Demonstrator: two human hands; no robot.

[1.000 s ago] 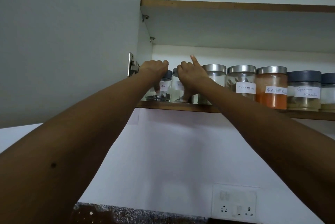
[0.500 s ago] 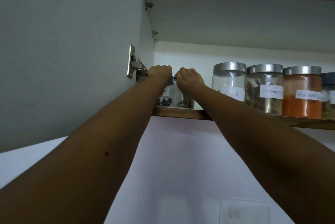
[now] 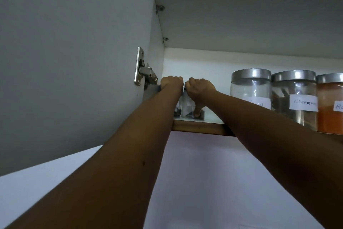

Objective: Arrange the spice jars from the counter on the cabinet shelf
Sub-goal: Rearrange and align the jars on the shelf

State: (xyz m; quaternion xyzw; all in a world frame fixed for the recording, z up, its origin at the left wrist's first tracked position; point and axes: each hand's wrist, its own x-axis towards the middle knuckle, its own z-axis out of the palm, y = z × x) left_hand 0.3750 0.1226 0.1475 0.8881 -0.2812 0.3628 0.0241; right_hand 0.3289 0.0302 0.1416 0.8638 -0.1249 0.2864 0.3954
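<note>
Domestic kitchen. A wall cabinet's grey door stands open on a steel hinge, just left of where the left hand and right hand grip small jars. To the right of the grip, the wood-edged shelf carries steel-lidded glass spice jars with handwritten labels: a cinnamon jar and an orange-powder jar.

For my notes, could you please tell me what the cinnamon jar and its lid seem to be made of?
The cinnamon jar looks like clear glass or plastic: contents show through. Its lid looks like brushed metal: grey, soft sheen.
</note>
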